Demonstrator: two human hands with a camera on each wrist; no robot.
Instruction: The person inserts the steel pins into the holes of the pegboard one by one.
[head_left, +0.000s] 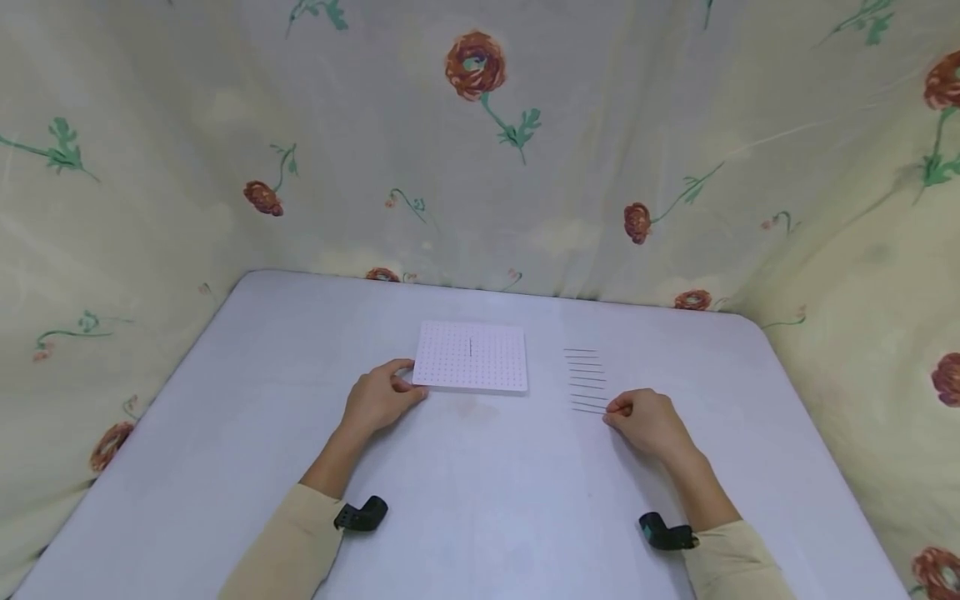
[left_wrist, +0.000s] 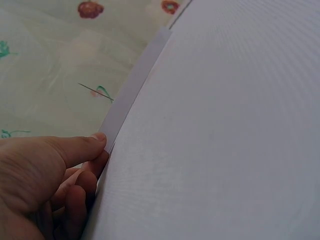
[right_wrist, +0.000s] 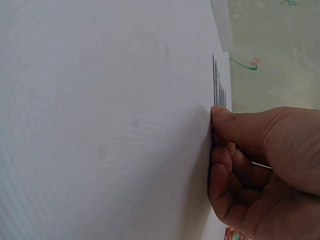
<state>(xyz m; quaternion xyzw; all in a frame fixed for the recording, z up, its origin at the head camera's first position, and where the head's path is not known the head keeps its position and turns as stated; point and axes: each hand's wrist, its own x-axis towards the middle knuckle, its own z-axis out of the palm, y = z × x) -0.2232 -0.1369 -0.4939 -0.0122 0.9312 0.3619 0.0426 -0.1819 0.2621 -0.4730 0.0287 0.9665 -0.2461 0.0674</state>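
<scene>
A white board with rows of small holes (head_left: 498,367) lies on the table, one thin dark needle (head_left: 471,347) standing up from it. My left hand (head_left: 377,400) grips the board's near left corner, thumb at the front edge and fingertips along the left side. In the left wrist view the upright needle (left_wrist: 96,92) rises above the board's edge (left_wrist: 137,82). Right of the board, several dark needles (head_left: 587,371) lie in a column, roughly parallel. At the near end of that column my right hand (head_left: 651,423) pinches the right tip of the nearest needle (head_left: 587,410) between thumb and finger.
A white table (head_left: 480,500) with rounded far corners carries everything. Flower-patterned curtain (head_left: 570,167) hangs behind it and along both sides. Each wrist wears a small black camera, one at the left sleeve (head_left: 288,537) and one at the right sleeve (head_left: 735,560).
</scene>
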